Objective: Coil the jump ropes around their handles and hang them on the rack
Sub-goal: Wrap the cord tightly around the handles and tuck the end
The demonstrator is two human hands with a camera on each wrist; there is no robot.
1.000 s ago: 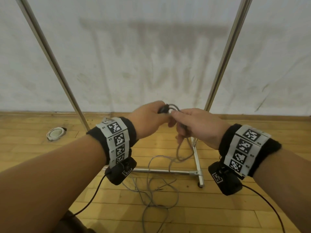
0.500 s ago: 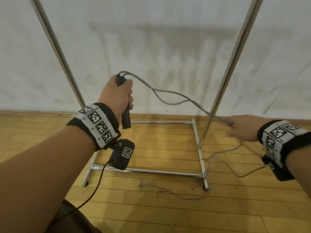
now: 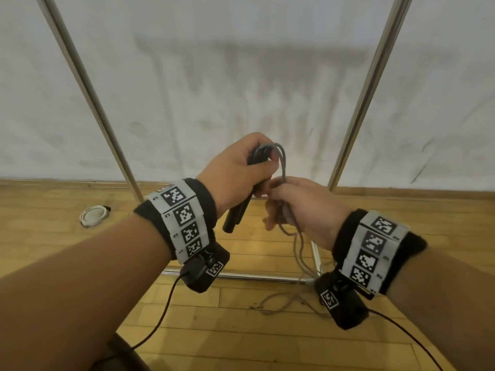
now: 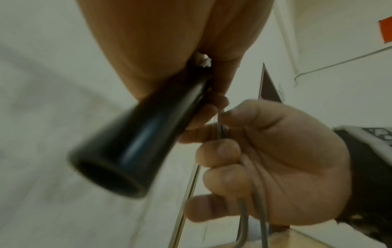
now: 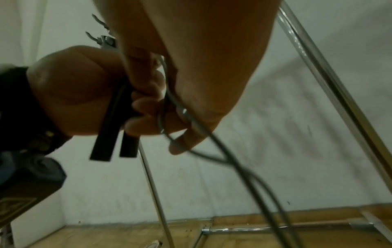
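My left hand (image 3: 235,172) grips two black jump rope handles (image 3: 237,214) side by side; their lower ends stick out below the fist (image 5: 114,142) (image 4: 118,161). A grey rope (image 3: 281,162) arches from the handle tops and drops into my right hand (image 3: 294,207), which pinches its strands just right of the handles (image 4: 220,132) (image 5: 169,104). Below that hand the rope hangs in loops (image 3: 300,250) and trails onto the floor (image 3: 284,303). The rack's two metal uprights (image 3: 88,89) (image 3: 367,89) rise on either side of my hands.
The rack's base bars (image 3: 254,276) lie on the wooden floor under my hands. A white wall stands close behind. A small round white object (image 3: 93,216) sits on the floor at the left. Black camera cables hang from both wrists.
Half a second ago my hands were wide apart with the rope stretched between them. Now the right hand has come back beside the left, and the left has dropped lower; less rope lies on the floor.
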